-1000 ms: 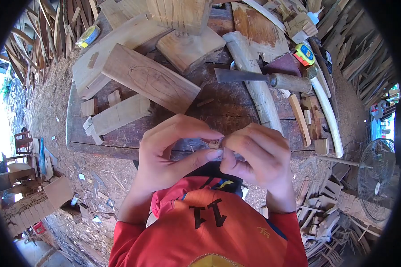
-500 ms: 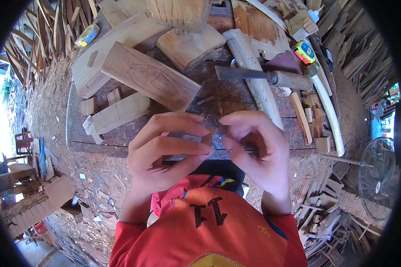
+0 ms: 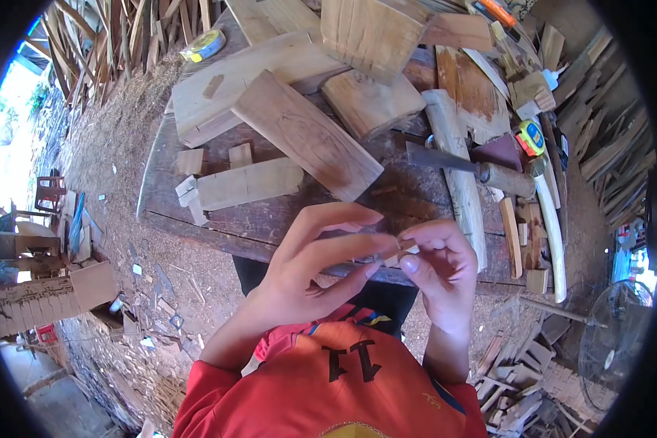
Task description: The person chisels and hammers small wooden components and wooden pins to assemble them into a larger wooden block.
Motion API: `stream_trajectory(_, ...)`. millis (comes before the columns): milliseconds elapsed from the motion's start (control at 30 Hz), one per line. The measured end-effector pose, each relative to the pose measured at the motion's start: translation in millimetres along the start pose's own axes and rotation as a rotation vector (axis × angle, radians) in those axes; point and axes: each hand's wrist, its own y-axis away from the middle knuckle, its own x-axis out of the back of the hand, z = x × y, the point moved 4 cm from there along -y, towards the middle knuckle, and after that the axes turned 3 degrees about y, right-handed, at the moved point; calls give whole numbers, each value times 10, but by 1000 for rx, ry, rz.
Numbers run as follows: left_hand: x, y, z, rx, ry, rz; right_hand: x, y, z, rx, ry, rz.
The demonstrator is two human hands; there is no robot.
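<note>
A small piece of pale wood [image 3: 401,255] sits between my hands over the table's near edge. My right hand [image 3: 445,274] pinches it between thumb and fingers. At its left side is my left hand [image 3: 299,274], open, with fingers curved and apart, their tips close to the piece and slightly blurred. Beyond the left hand, a broad wooden block [image 3: 306,135] lies slanted on the worn table [image 3: 175,208]. A squared wooden bar [image 3: 252,184] rests nearer, to the left. A knife with a wooden handle [image 3: 507,179] lies across a pale round stick [image 3: 452,175] on the right.
Small wood offcuts [image 3: 192,161] lie at the table's left. A yellow-green tape measure [image 3: 531,137] is at the right, another tape measure [image 3: 204,46] at the far left. Thick blocks [image 3: 372,33] stand at the back. A fan [image 3: 613,343] stands lower right.
The small wood piece has passed from my left fingers to my right ones. My hands have come together. The camera view has shifted, so the table appears lower and further right.
</note>
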Motion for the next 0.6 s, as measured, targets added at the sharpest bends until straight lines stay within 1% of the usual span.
stream_trajectory(67, 8, -9, 15, 52, 56, 93, 46, 10, -36, 45, 120, 48)
stream_trajectory(100, 15, 6, -12, 43, 33, 63, 54, 15, -21, 43, 117, 42)
stream_trajectory(200, 19, 42, -19, 97, -8, 12, 65, 44, -20, 55, 142, 64)
stream_trajectory(267, -32, 61, -17, 148, -12, 35, 74, 69, -71, 69, 178, 78)
stream_trajectory(367, -110, 26, -37, 169, -36, 30, 189, 120, -195, 97, 360, 82)
stream_trajectory(467, -238, -48, -19, 200, -41, -21, 344, 226, -352, 337, 575, 113)
stream_trajectory(567, -450, -238, 76, 110, -110, -159, 546, 442, -530, 406, 650, 246)
stream_trajectory(600, -550, -328, 137, 83, -134, -236, 628, 527, -573, 436, 664, 297)
